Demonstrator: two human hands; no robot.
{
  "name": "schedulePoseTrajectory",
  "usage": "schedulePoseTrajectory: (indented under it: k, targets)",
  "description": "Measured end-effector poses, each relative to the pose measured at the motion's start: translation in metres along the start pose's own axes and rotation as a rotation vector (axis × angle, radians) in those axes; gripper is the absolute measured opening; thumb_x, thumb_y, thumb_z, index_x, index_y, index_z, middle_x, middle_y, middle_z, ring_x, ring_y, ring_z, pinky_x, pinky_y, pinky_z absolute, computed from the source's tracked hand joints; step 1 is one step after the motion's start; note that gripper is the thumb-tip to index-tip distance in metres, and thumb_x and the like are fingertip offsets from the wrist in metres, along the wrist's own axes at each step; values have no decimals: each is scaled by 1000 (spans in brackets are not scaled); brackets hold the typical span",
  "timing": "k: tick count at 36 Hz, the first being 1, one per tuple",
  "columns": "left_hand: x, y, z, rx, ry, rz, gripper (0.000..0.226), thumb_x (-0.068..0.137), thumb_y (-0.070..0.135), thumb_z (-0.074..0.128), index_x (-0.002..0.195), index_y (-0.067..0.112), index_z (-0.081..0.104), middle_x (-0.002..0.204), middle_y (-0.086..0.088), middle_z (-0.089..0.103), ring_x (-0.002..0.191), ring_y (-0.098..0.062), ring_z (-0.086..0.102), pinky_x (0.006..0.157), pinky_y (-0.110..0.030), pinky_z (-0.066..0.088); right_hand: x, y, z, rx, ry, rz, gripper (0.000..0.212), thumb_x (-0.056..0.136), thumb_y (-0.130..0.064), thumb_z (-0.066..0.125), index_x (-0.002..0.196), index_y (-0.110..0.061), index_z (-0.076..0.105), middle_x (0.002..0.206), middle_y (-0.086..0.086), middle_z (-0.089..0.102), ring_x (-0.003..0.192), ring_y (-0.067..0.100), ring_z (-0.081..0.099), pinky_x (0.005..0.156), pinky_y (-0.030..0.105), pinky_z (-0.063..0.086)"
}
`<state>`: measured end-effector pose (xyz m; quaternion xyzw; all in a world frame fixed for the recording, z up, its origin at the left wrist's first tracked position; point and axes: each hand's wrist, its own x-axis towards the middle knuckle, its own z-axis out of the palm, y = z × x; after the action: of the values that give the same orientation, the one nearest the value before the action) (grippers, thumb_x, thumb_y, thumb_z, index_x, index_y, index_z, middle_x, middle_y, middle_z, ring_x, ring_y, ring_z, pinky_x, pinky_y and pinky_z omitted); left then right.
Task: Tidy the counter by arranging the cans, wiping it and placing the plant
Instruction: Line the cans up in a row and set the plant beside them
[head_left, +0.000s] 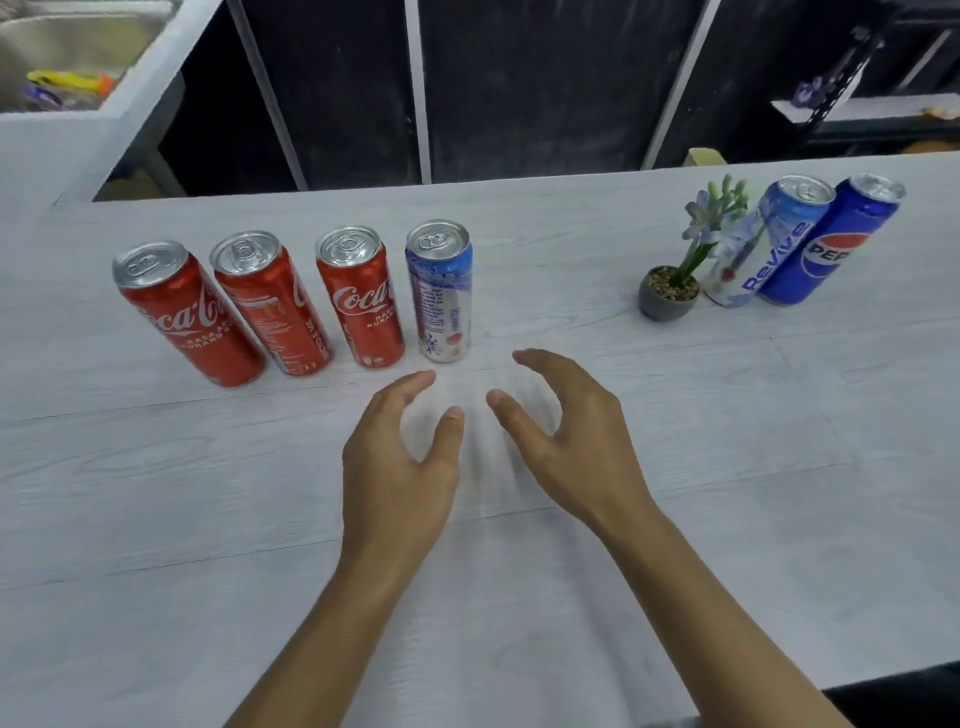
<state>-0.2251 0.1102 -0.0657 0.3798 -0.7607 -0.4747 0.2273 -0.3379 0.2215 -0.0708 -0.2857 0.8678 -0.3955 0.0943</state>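
Left hand (395, 467) and right hand (576, 441) hover empty, fingers loosely apart, before four cans (358, 301) rowed toward the surface's (156, 493) far left edge, likely gauging the next slot, while plant (675, 280) and two more cans (826, 244) wait far right.

Kitchen or pantry corner, plainly fitted out.

A long pale wood-grain desk (156, 493) ran under the fingers (410, 387), with soft-drink cans (358, 296) standing in a row just beyond them. Far to their left and further back, a steel sink (78, 47) was set into an adjoining white counter (52, 150). Straight beyond the fingers rose a dark panelled wall (519, 78) with pale strips. Far to their right, a black metal rack (852, 67) carried a white shelf (857, 109).
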Motion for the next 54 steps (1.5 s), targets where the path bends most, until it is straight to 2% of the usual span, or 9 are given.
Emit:
schedulePoseTrajectory:
  k: [6,13,23,29,33,43,47,49,54]
  targets:
    - [-11,13,11,151,-201,146,41,95,34,67,135,37,59,140,25,53,128,10,42,100,-2,25,-32,23,-33,-84,-36,-29,51,98,-54,54,143,-31,54,154,-12,47,143,4,39,112,16,27]
    - [-26,36,49,233,-324,258,44,95,38,66,139,35,57,147,21,52,136,2,44,112,-21,33,-58,54,-83,-104,25,30,52,97,-56,52,144,-32,54,153,-15,47,142,0,38,105,5,21]
    - [-34,82,128,196,-451,365,44,96,35,65,139,32,56,142,22,54,131,7,45,102,-3,29,-66,102,-159,-109,144,115,50,97,-50,57,141,-27,58,147,-14,53,136,1,45,105,7,30]
    - [-27,109,188,53,-509,297,53,94,40,68,144,36,50,143,19,53,131,3,48,103,-16,35,-43,132,-194,-15,254,164,47,96,-51,60,137,-28,60,135,-20,58,120,-8,49,97,3,37]
    - [-15,126,228,-53,-484,260,59,92,41,70,146,33,47,146,16,52,132,0,48,110,-24,40,-15,153,-212,75,340,182,49,94,-53,62,136,-28,59,135,-17,61,120,-1,57,100,22,49]
    - [18,151,299,-238,-272,275,80,88,40,75,155,25,33,154,13,43,137,2,42,90,6,33,67,195,-235,250,478,205,59,91,-43,72,142,-23,51,141,-8,58,120,7,59,90,11,47]
    - [25,150,317,-229,-212,276,84,89,40,74,157,26,28,157,12,38,139,1,38,100,-7,37,96,205,-235,265,469,216,64,91,-37,74,147,-21,46,147,-4,54,127,12,56,97,24,49]
    - [29,149,324,-224,-184,255,87,90,37,74,159,23,23,160,11,33,139,3,34,95,1,33,107,210,-233,270,454,208,65,91,-34,74,147,-20,45,147,-2,54,127,13,56,99,27,50]
    - [41,147,340,-245,-133,243,83,92,27,73,158,17,24,148,13,39,116,18,42,79,11,31,129,226,-224,270,412,172,67,89,-30,76,147,-20,45,144,-4,56,123,11,58,92,19,49]
